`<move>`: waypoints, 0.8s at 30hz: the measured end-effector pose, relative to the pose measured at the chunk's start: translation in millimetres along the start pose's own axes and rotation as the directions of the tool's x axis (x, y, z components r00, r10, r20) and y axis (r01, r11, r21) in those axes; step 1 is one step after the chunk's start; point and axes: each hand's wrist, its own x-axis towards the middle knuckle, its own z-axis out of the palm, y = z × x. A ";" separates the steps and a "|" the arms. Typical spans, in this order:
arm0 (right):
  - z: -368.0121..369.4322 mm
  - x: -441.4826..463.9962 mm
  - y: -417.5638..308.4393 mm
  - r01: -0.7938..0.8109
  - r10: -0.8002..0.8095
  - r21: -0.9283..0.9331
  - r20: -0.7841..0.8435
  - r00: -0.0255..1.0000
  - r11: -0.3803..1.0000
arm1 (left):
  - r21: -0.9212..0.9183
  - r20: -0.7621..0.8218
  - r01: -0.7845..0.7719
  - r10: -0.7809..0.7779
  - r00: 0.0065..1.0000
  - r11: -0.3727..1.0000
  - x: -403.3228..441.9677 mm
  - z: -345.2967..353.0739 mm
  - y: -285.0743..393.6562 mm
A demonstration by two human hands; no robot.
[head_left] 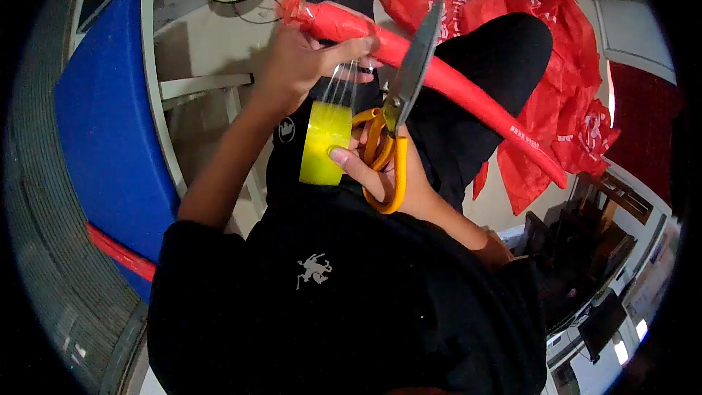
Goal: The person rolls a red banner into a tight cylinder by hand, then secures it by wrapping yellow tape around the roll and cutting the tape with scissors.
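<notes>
Red rolled tube (462, 89) runs slantwise across the dark-trousered legs, its tape-wrapped end in the left hand (301, 67) and the rest beyond the right hand (418, 189). The left hand is curled closed on that end, thumb over its lower edge, with clear tape stretching down to a yellow tape roll (325, 145). The right hand closes on that roll and orange-handled scissors (393, 111), blades pointing up. Pale lettering on the tube and white print on the red bags (578, 36) are illegible; a horse-and-rider emblem (314, 271) marks the black shirt (351, 329).
</notes>
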 end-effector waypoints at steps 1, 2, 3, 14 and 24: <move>-1.0 -3.8 2.3 -0.009 0.009 0.003 0.005 1.000 1.000 | -0.032 0.005 0.042 -0.042 0.999 0.999 -6.9 3.2 1.0; -3.6 -6.0 3.0 -0.001 0.004 -0.114 0.027 1.000 0.994 | -0.058 0.006 0.043 -0.043 0.999 0.997 -13.1 5.8 -0.2; -7.1 -4.5 3.0 0.022 -0.012 -0.232 0.046 0.999 0.972 | -0.052 0.004 0.036 -0.036 0.999 0.998 -15.9 8.2 2.0; -105.4 -42.7 -50.9 -0.002 -0.051 -0.362 -0.135 0.990 0.932 | -0.228 -0.175 0.067 -0.109 0.979 0.971 -22.3 20.0 -6.5; -147.8 -44.9 -84.0 -0.080 0.275 -0.841 0.084 0.958 0.534 | -0.173 -0.092 0.109 -0.126 0.988 0.979 -21.1 8.8 -7.8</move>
